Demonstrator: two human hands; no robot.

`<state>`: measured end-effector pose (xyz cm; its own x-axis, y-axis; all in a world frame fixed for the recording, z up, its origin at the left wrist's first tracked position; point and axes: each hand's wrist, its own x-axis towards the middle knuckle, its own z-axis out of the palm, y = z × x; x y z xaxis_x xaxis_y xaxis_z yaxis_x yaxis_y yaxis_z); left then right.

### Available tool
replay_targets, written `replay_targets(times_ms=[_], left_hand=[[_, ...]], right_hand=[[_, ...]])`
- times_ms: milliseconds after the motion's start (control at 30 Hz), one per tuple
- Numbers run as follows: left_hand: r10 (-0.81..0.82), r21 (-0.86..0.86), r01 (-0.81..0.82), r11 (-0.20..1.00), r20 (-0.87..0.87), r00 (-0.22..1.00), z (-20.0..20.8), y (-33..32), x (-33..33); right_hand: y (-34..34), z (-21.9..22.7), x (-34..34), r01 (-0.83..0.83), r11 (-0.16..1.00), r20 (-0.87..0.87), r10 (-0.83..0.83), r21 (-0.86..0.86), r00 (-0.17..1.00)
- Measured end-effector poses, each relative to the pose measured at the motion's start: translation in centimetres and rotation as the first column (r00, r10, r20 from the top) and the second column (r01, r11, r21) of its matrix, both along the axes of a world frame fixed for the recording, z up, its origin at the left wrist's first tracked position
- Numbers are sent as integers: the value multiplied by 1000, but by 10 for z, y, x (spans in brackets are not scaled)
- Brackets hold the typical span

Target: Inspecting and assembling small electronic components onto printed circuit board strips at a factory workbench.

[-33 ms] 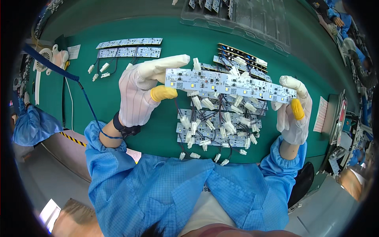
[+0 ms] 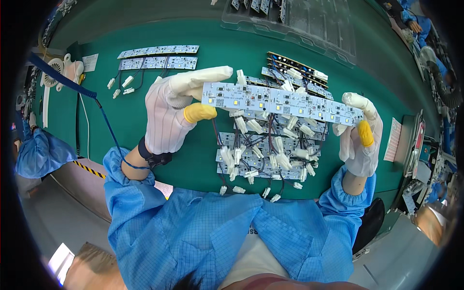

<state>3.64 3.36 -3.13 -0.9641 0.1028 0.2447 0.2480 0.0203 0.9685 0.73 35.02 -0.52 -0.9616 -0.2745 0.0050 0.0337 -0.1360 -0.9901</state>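
A long white LED circuit board (image 2: 309,105) is held up level across the front of me, its component side showing. My left hand (image 2: 169,106), in a white striped glove with a yellow thumb cot, pinches its left end. At the other end, the gloved right hand (image 2: 360,137) grips the board between yellow-covered thumb and fingers. Beneath it lies a pile of similar LED boards (image 2: 224,169) with dark wires and many white plug connectors (image 2: 254,126). Part of that pile is hidden by the held board. A blue coiled cord (image 2: 63,77) runs to my left wristband (image 2: 153,158).
Two LED boards (image 2: 159,50) with wires lie at the left back of the green mat (image 2: 106,101). A clear plastic tray (image 2: 314,29) stands at the far side. A small fan (image 2: 53,72) sits far left; a printed sheet (image 2: 392,140) lies at the right.
The held board has tilted very slightly, and a few white connectors hanging below it have swung a little. Both hands keep their grip in nearly the same place.
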Motion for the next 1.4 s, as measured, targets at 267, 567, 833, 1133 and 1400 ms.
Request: replay_targets(times_ms=[267,567,833,1133,1400], left_hand=[[-49,105,40,994,84,995,4,2,-2],[-61,-185,35,982,-137,989,-2,-6,-4],[-44,-365,-67,929,-288,957,3,-8,-6],[-39,-159,43,986,27,999,1,-7,-3],[-45,-220,42,975,-9,999,0,-7,0]], right_hand=[[3,-4,-3,-57,998,-78,60,36,995],[3,-8,-2,-19,998,-28,17,-66,999],[-3,-2,-1,40,997,-78,-34,70,996],[-8,3,1,27,995,-85,-18,98,996],[2,-6,1,-34,999,-104,37,35,994]])
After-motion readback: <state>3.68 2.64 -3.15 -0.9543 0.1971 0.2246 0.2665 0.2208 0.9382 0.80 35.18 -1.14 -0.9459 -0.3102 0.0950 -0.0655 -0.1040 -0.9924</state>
